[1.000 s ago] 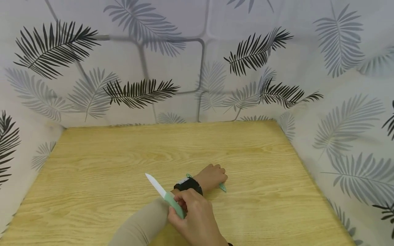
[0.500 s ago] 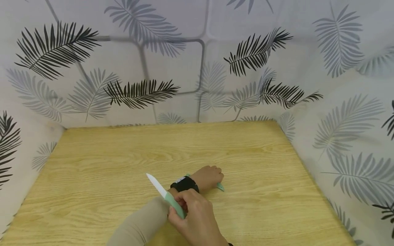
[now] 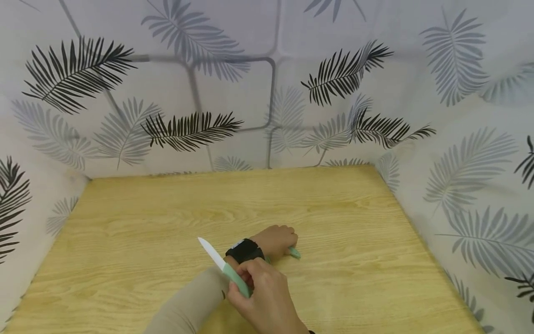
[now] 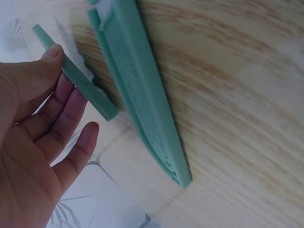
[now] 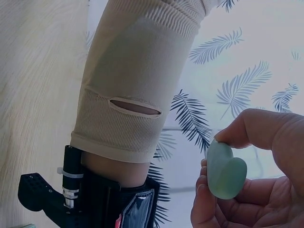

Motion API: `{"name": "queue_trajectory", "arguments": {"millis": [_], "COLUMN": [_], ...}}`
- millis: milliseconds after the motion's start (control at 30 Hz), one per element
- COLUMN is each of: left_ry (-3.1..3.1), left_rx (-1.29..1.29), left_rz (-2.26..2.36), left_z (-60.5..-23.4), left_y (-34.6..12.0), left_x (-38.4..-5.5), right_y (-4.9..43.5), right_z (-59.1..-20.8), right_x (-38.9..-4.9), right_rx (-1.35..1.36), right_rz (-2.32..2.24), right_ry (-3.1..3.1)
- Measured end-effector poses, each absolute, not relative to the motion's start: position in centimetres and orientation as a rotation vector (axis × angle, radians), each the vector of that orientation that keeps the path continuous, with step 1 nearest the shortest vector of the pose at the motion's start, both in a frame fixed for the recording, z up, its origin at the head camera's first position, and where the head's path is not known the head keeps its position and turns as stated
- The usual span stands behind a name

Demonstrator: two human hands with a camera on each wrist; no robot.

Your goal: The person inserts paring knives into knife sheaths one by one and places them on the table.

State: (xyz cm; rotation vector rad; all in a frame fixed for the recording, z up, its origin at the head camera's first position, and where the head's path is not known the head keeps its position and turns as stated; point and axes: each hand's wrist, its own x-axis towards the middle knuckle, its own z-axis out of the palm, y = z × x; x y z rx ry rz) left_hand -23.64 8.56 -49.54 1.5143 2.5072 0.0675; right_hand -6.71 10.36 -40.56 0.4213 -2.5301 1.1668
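Note:
My right hand [image 3: 267, 294] pinches the green handle of a paring knife [image 3: 214, 253]. Its white blade points up and left, over the left sleeve. In the right wrist view the handle's rounded end [image 5: 221, 168] shows between thumb and fingers. Farther forward, my left hand [image 3: 275, 241] stays low over the table. The left wrist view shows that hand [image 4: 42, 114] pinching a narrow green bar-shaped piece [image 4: 78, 78] between thumb and fingers. A larger green piece like a knife sheath [image 4: 142, 90] lies close to that camera; the arm mostly hides it from the head view.
The wood-grain table [image 3: 146, 218] stretches around both hands. Leaf-patterned cloth [image 3: 246, 106] hangs behind it and along the sides. A black wrist mount [image 3: 245, 250] sits on the left wrist, below a beige sleeve [image 3: 192, 301].
My left hand has shifted slightly left, and the green end beside its fingers has moved with it. The right hand and the knife have hardly moved. The head view has tilted a little.

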Motion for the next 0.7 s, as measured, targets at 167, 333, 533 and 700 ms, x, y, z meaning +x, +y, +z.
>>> {"name": "queue_trajectory", "arguments": {"millis": [167,333,533,700], "left_ry": [2.502,2.527,2.590,2.640], "left_rx": [1.468,1.404,1.471,1.507], "left_rz": [0.209,0.307,0.344,0.377], "left_z": [-49.4,-49.4,-48.7,-48.2], "left_y": [8.1,7.1,5.6,4.4], "left_x": [-23.8,-24.2,-24.9,-25.0], "right_y": [10.4,10.3,10.2,10.0], "right_z": [-40.8,-40.9,-41.0,-41.1], "right_x": [-6.7,-6.7,-6.8,-6.9], "right_rx": [0.439,0.434,0.429,0.430], "right_rz": [1.145,1.127,1.109,1.100], "right_ry": [-2.501,-2.497,-2.503,-2.503]}}
